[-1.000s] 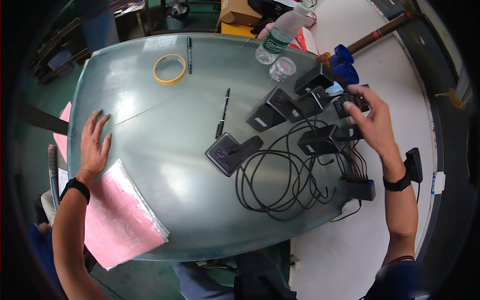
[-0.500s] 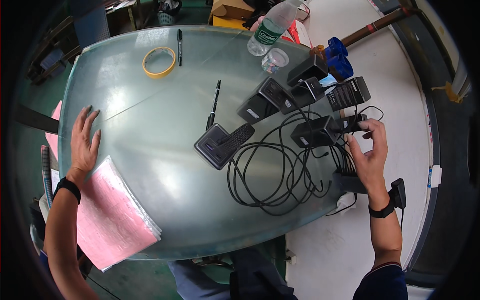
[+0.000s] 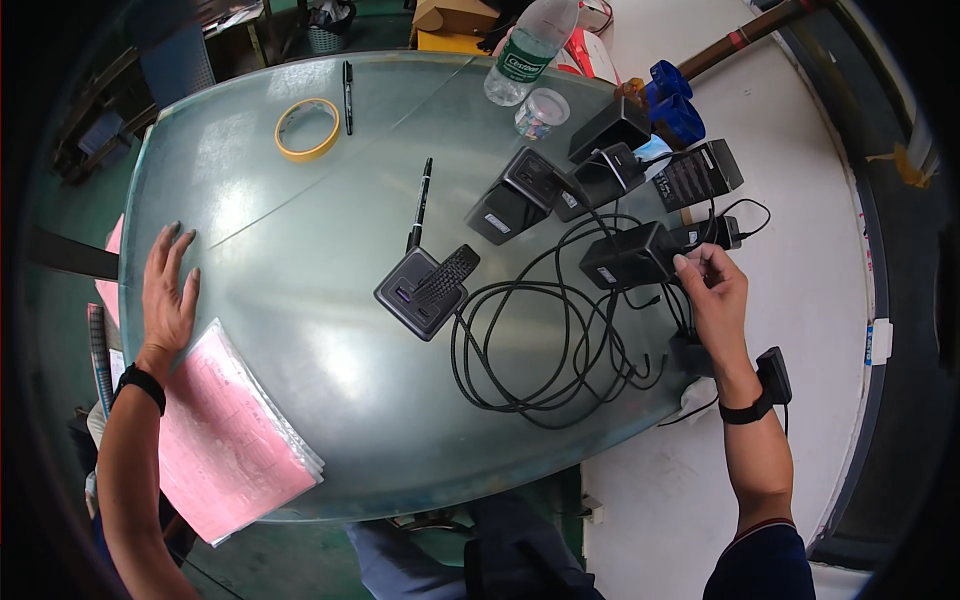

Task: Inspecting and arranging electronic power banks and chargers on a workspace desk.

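The black power adapter (image 3: 628, 256) lies near the right edge of the round glass table (image 3: 300, 200), and in the head view the right hand (image 3: 715, 290) sits just to its right, fingertips pinched together on the cable end at the adapter's right face. A tangle of black cable (image 3: 545, 345) loops across the glass in front of the adapter and to the left of that hand. Further back stand three more black adapters (image 3: 560, 190), a plastic water bottle (image 3: 525, 50) and a small clear jar (image 3: 543, 110). The left hand (image 3: 168, 300) rests flat and open on the glass, fingers spread, well apart from the adapter, just above a stack of pink papers (image 3: 235, 440). A roll of yellow tape (image 3: 307, 128) lies at the far side
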Demonstrator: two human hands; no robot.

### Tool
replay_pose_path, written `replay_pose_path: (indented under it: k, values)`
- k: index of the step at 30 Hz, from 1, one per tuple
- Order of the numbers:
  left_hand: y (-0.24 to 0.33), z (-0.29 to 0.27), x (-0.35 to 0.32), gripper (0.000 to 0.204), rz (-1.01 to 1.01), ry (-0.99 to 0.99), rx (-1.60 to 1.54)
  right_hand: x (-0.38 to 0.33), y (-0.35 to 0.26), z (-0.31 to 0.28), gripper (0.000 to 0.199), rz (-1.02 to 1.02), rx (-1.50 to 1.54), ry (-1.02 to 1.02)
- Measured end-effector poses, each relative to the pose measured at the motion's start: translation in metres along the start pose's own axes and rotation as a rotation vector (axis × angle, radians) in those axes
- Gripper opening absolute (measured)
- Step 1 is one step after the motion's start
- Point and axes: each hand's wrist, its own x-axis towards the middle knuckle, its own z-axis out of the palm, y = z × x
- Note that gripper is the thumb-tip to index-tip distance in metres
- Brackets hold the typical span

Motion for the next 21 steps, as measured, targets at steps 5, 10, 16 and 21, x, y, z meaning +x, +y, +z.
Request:
replay_pose_path:
  k: [5, 10, 16, 21]
  values:
    - [-0.003, -0.001, -0.002, 0.047, 0.002, 0.003, 0.009, 0.004, 0.003, 0.007, 0.013, -0.012, 0.121, 0.02]
    - [0.0, 0.0, 0.002, 0.047, 0.005, 0.013, -0.017, 0.005, 0.005, 0.009, 0.011, -0.039, 0.093, 0.057]
    - [0.001, -0.004, 0.002, 0.047, 0.006, 0.009, -0.015, 0.006, 0.005, 0.014, 0.012, -0.171, 0.016, 0.116]
    - [0.002, -0.006, 0.001, 0.047, 0.018, 0.019, -0.011, 0.002, 0.005, 0.012, 0.015, -0.191, -0.043, 0.149]
